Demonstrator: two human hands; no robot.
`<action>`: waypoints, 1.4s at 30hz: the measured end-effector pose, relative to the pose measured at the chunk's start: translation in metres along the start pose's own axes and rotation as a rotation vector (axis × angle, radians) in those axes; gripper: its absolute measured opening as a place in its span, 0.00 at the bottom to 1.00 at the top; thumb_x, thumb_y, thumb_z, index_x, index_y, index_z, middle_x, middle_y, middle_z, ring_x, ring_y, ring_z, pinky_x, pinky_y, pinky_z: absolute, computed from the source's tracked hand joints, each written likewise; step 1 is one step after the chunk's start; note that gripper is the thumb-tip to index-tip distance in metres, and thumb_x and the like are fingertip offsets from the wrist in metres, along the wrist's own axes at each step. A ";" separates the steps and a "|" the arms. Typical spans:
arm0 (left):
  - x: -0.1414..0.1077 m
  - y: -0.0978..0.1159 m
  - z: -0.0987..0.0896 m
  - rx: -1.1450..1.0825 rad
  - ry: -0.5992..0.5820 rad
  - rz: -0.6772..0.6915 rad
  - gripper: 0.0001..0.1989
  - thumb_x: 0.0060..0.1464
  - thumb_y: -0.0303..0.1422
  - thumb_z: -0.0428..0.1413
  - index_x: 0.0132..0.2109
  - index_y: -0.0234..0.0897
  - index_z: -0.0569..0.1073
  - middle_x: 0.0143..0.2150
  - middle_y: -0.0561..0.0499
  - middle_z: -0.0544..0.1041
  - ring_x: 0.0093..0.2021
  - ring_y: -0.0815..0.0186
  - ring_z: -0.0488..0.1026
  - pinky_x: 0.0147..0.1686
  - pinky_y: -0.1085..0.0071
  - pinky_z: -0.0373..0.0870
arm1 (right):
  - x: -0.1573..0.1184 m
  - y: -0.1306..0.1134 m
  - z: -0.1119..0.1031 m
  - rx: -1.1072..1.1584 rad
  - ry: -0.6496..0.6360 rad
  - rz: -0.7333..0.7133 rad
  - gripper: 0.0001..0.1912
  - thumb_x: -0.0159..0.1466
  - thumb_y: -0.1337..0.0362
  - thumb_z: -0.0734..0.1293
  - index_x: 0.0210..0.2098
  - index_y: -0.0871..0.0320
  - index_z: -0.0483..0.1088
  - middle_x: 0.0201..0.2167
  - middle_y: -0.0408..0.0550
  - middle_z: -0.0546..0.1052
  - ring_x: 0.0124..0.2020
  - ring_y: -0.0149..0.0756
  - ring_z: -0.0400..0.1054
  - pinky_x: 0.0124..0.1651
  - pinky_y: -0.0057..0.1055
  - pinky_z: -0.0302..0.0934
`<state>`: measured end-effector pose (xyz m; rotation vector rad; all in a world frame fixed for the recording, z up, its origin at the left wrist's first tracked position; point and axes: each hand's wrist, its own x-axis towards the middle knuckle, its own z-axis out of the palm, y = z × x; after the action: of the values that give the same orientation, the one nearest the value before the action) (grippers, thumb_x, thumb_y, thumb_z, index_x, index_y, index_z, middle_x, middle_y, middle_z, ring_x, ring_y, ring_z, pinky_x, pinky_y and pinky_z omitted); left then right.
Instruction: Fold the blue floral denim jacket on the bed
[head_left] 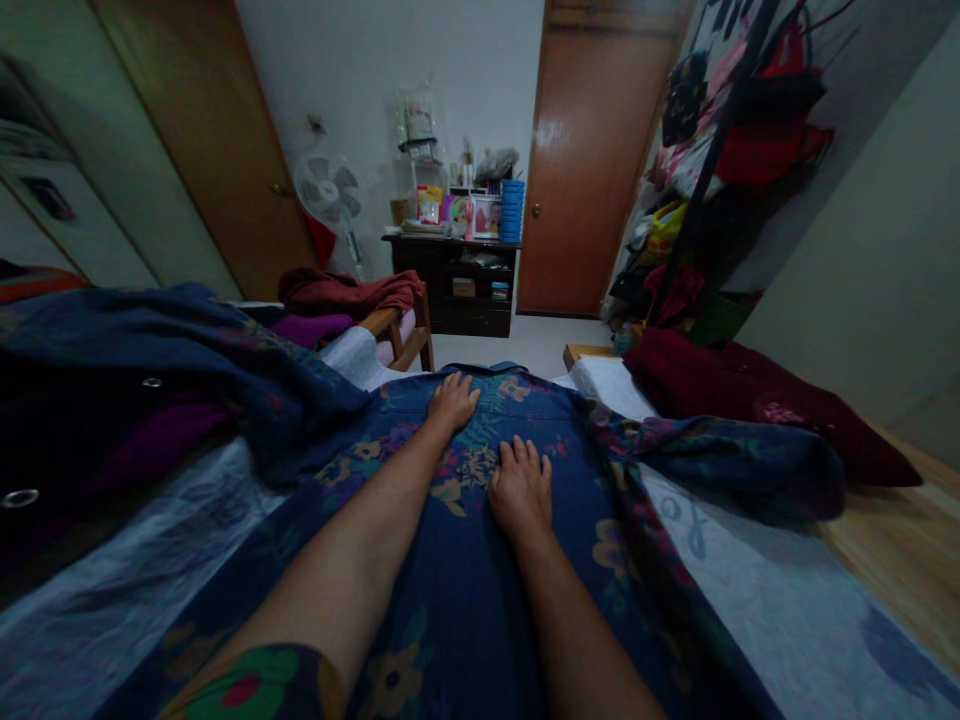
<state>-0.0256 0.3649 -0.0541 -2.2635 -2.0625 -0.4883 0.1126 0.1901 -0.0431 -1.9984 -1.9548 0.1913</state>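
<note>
A dark blue floral long-sleeved garment (465, 580) lies spread out in front of me, its collar at the far end. My left hand (453, 402) rests flat on it just below the collar, fingers stretched forward. Closer to me, my right hand (522, 488) lies palm down on the printed middle, fingers slightly apart. Neither hand grasps anything. One sleeve (742, 465) reaches out to the right across the pale sheet. The left sleeve (285, 400) stretches over other dark clothes. Both palms are hidden against the cloth.
A pale bedsheet (757, 570) lies underneath. On the right is a maroon cushion (750, 400); dark and purple clothes (150, 450) heap on the left. Beyond stand a fan (330, 190), a dark cabinet (450, 290), a brown door (592, 170) and hanging bags (772, 130).
</note>
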 end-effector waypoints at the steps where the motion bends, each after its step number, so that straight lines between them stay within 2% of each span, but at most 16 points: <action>1: -0.003 0.000 -0.001 0.009 0.064 -0.042 0.24 0.64 0.41 0.43 0.62 0.39 0.65 0.65 0.41 0.65 0.64 0.55 0.60 0.59 0.59 0.60 | 0.000 0.000 0.000 -0.002 0.001 0.002 0.26 0.66 0.63 0.55 0.63 0.54 0.63 0.67 0.50 0.60 0.69 0.44 0.46 0.67 0.47 0.36; 4: -0.009 0.000 -0.006 0.053 0.186 -0.211 0.19 0.60 0.35 0.46 0.56 0.35 0.70 0.56 0.38 0.72 0.57 0.51 0.66 0.52 0.57 0.65 | 0.000 0.000 0.001 -0.009 0.016 0.008 0.26 0.66 0.62 0.55 0.62 0.54 0.63 0.67 0.49 0.60 0.69 0.45 0.47 0.67 0.47 0.36; 7: -0.010 -0.001 -0.008 0.078 0.145 -0.264 0.18 0.59 0.31 0.45 0.52 0.33 0.73 0.51 0.37 0.74 0.53 0.50 0.69 0.50 0.56 0.65 | 0.000 0.000 0.001 -0.007 0.030 0.005 0.26 0.66 0.63 0.55 0.62 0.55 0.63 0.67 0.49 0.61 0.68 0.45 0.48 0.67 0.47 0.36; 9: -0.009 -0.002 -0.007 0.075 0.083 -0.237 0.19 0.60 0.30 0.43 0.51 0.33 0.74 0.51 0.37 0.75 0.53 0.51 0.69 0.51 0.56 0.65 | 0.000 0.000 0.002 -0.005 0.028 0.004 0.26 0.66 0.63 0.55 0.62 0.55 0.63 0.67 0.49 0.61 0.68 0.45 0.48 0.67 0.47 0.36; 12: -0.006 -0.009 -0.006 0.064 0.023 -0.177 0.20 0.61 0.31 0.42 0.53 0.36 0.73 0.55 0.40 0.73 0.57 0.53 0.67 0.54 0.57 0.63 | 0.000 -0.001 0.002 -0.011 0.018 0.004 0.26 0.66 0.63 0.55 0.62 0.54 0.63 0.67 0.49 0.60 0.68 0.45 0.48 0.67 0.47 0.36; 16: -0.002 -0.026 -0.010 0.048 -0.082 -0.105 0.23 0.63 0.38 0.41 0.60 0.42 0.67 0.65 0.46 0.66 0.64 0.56 0.61 0.59 0.56 0.60 | 0.000 -0.001 0.001 -0.018 0.018 0.006 0.26 0.66 0.62 0.56 0.62 0.55 0.63 0.67 0.50 0.61 0.68 0.45 0.48 0.67 0.47 0.36; 21: 0.000 -0.040 -0.014 0.040 -0.187 -0.090 0.28 0.63 0.47 0.40 0.66 0.46 0.60 0.71 0.49 0.56 0.69 0.51 0.52 0.63 0.50 0.54 | 0.000 -0.002 -0.001 -0.025 0.020 0.008 0.25 0.66 0.63 0.55 0.62 0.54 0.64 0.67 0.49 0.61 0.68 0.45 0.48 0.67 0.46 0.36; 23: -0.003 -0.039 -0.014 0.046 -0.163 -0.095 0.28 0.63 0.48 0.39 0.66 0.46 0.60 0.71 0.49 0.56 0.69 0.51 0.52 0.63 0.50 0.53 | 0.000 -0.003 -0.001 -0.034 0.009 0.013 0.26 0.66 0.63 0.56 0.62 0.54 0.63 0.67 0.49 0.61 0.68 0.44 0.48 0.67 0.46 0.36; 25: -0.006 -0.037 -0.014 0.056 -0.089 -0.097 0.27 0.63 0.46 0.40 0.65 0.44 0.63 0.69 0.47 0.61 0.67 0.51 0.57 0.62 0.51 0.56 | 0.001 -0.003 -0.001 -0.044 0.004 0.014 0.26 0.66 0.63 0.56 0.63 0.54 0.63 0.67 0.49 0.60 0.68 0.44 0.48 0.67 0.46 0.36; 29: -0.012 -0.034 -0.018 0.037 0.020 0.009 0.21 0.62 0.36 0.43 0.56 0.36 0.72 0.56 0.40 0.74 0.57 0.53 0.69 0.58 0.57 0.63 | 0.001 -0.003 0.000 -0.068 -0.002 0.017 0.26 0.66 0.62 0.55 0.63 0.54 0.62 0.67 0.50 0.60 0.68 0.43 0.47 0.67 0.46 0.36; 33: -0.017 -0.029 -0.022 -0.015 -0.007 0.216 0.18 0.62 0.34 0.45 0.52 0.41 0.75 0.54 0.48 0.77 0.56 0.62 0.71 0.59 0.69 0.62 | 0.000 -0.004 0.001 -0.063 0.016 0.020 0.26 0.66 0.63 0.55 0.63 0.55 0.63 0.67 0.50 0.60 0.68 0.44 0.48 0.67 0.47 0.36; 36: -0.020 -0.025 -0.022 -0.038 -0.027 0.311 0.18 0.63 0.38 0.46 0.52 0.41 0.76 0.54 0.49 0.77 0.56 0.63 0.71 0.58 0.70 0.64 | 0.000 -0.005 0.001 -0.050 0.024 0.019 0.26 0.66 0.62 0.55 0.62 0.55 0.63 0.67 0.50 0.61 0.68 0.45 0.48 0.67 0.47 0.36; 42: -0.016 -0.024 -0.018 -0.034 -0.069 0.289 0.21 0.64 0.43 0.45 0.55 0.41 0.73 0.58 0.47 0.75 0.59 0.61 0.69 0.59 0.68 0.62 | 0.001 -0.005 0.000 -0.058 0.007 0.026 0.26 0.65 0.63 0.55 0.63 0.55 0.63 0.67 0.51 0.61 0.68 0.44 0.48 0.67 0.47 0.36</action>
<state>-0.0533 0.3482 -0.0452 -2.5734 -1.7219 -0.4335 0.1076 0.1910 -0.0409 -2.0592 -1.9523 0.1354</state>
